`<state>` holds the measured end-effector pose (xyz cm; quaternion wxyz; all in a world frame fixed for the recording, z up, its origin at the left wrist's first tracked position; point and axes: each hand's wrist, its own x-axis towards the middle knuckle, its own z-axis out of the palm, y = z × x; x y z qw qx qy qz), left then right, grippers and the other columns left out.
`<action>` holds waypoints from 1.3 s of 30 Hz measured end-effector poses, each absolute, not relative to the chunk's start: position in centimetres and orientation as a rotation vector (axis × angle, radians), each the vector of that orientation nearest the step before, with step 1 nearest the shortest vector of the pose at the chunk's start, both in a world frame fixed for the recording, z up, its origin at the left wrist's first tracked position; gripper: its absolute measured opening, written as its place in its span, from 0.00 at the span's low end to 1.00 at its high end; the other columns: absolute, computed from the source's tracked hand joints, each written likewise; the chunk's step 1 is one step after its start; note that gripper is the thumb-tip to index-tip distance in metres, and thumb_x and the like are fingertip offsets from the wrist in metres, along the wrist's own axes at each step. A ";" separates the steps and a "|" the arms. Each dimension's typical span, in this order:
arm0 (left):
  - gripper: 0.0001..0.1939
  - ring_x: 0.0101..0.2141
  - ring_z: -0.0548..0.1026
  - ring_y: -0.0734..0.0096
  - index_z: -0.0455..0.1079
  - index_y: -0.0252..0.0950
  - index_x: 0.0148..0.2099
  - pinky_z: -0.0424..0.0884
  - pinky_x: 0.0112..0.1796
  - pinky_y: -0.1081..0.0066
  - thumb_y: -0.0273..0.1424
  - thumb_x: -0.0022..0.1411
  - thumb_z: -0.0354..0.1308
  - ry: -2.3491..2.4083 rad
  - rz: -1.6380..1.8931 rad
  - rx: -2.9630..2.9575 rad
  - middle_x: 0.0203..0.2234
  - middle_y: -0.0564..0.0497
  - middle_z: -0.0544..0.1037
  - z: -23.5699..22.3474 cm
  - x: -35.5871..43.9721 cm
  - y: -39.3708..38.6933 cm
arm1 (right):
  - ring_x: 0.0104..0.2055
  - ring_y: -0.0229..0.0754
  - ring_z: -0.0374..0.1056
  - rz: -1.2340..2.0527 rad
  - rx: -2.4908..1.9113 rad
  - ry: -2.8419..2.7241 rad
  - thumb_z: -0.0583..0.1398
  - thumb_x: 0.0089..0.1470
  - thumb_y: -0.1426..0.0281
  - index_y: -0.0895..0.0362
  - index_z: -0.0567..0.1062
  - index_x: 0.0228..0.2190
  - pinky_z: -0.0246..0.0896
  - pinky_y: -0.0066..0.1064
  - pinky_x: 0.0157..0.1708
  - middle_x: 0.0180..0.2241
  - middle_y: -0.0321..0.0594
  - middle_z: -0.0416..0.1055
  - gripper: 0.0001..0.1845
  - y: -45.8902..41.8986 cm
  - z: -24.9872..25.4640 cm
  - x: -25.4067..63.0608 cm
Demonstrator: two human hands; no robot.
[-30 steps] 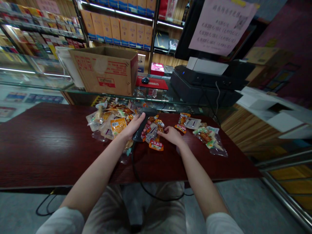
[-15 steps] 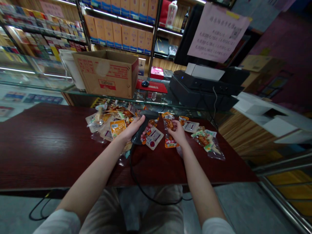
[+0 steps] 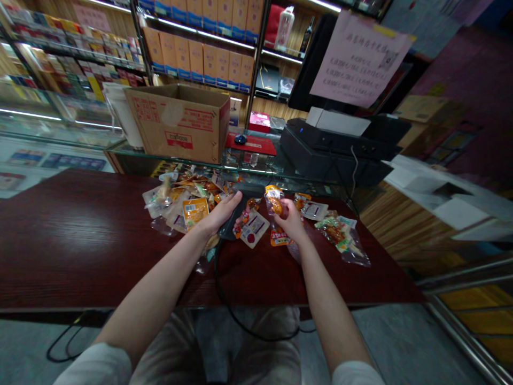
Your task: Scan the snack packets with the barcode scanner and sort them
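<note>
My left hand [image 3: 222, 212] is wrapped round the grip of a black corded barcode scanner [image 3: 240, 200], held over the dark red table [image 3: 80, 240]. My right hand [image 3: 289, 220] pinches an orange snack packet [image 3: 274, 202] and holds it up just in front of the scanner's head. A white-backed packet [image 3: 254, 228] with a barcode lies between my hands. To the left sits a heap of sealed snack packets [image 3: 180, 200]. A smaller group of packets [image 3: 336, 227] lies to the right.
The scanner's black cable [image 3: 236, 315] hangs off the table's front edge. Behind the table runs a glass counter [image 3: 132, 147] with a cardboard box [image 3: 180, 120], a red mat with a mouse [image 3: 240, 139] and a black register [image 3: 332, 144]. Shelves of goods line the back.
My right hand took an orange packet off the table and raised it in front of the scanner. My left hand kept hold of the scanner, barely shifting.
</note>
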<state>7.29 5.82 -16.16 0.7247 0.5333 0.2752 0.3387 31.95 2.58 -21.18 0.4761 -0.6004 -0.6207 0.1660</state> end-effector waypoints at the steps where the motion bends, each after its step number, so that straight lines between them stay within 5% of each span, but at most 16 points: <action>1: 0.29 0.11 0.62 0.77 0.69 0.33 0.32 0.58 0.13 0.76 0.58 0.60 0.53 0.611 0.750 1.173 0.11 0.53 0.65 -16.2 7.3 5.8 | 0.48 0.48 0.70 0.391 -1.467 -1.523 0.61 0.44 0.66 0.55 0.66 0.46 0.64 0.42 0.51 0.46 0.46 0.72 0.25 2.6 -21.2 31.9; 9: 0.32 0.11 0.63 0.76 0.72 0.30 0.42 0.59 0.14 0.76 0.58 0.60 0.54 0.659 0.747 1.119 0.12 0.54 0.67 -15.9 7.1 6.0 | 0.41 0.50 0.72 0.217 -1.818 -1.414 0.59 0.48 0.67 0.56 0.57 0.59 0.65 0.44 0.46 0.45 0.48 0.72 0.37 2.7 -21.8 33.7; 18: 0.29 0.13 0.64 0.77 0.68 0.31 0.47 0.60 0.15 0.76 0.54 0.61 0.56 0.785 0.872 1.080 0.15 0.54 0.70 -15.2 6.6 6.1 | 0.58 0.68 0.57 -0.233 -2.287 -1.185 0.59 0.51 0.73 0.61 0.70 0.52 0.48 0.60 0.53 0.56 0.67 0.62 0.25 1.5 -21.5 36.6; 24: 0.33 0.11 0.63 0.77 0.71 0.30 0.46 0.60 0.14 0.75 0.58 0.59 0.55 0.760 0.837 1.088 0.13 0.55 0.66 -15.7 6.0 6.8 | 0.54 0.57 0.61 0.070 -2.045 -1.649 0.57 0.58 0.59 0.53 0.76 0.43 0.50 0.51 0.55 0.49 0.48 0.71 0.16 1.8 -20.7 32.9; 28: 0.35 0.10 0.63 0.75 0.71 0.30 0.48 0.60 0.14 0.75 0.59 0.58 0.54 0.770 0.854 1.124 0.12 0.54 0.67 -15.8 5.8 7.0 | 0.55 0.59 0.61 0.311 -2.021 -1.920 0.64 0.50 0.49 0.54 0.77 0.38 0.51 0.51 0.53 0.48 0.48 0.70 0.23 2.2 -21.6 30.3; 32: 0.35 0.10 0.63 0.76 0.70 0.30 0.48 0.60 0.14 0.75 0.59 0.58 0.55 0.772 0.865 1.130 0.13 0.55 0.68 -15.8 5.9 6.9 | 0.54 0.59 0.62 0.357 -2.049 -1.854 0.68 0.45 0.52 0.54 0.74 0.35 0.54 0.48 0.50 0.46 0.46 0.70 0.22 2.7 -22.5 30.6; 39: 0.34 0.11 0.63 0.76 0.70 0.31 0.47 0.58 0.14 0.75 0.58 0.58 0.56 0.736 0.865 1.160 0.12 0.55 0.67 -15.4 5.8 6.6 | 0.33 0.42 0.67 0.576 -1.650 -1.285 0.70 0.33 0.57 0.53 0.64 0.33 0.63 0.35 0.37 0.29 0.31 0.68 0.28 3.9 -23.5 33.6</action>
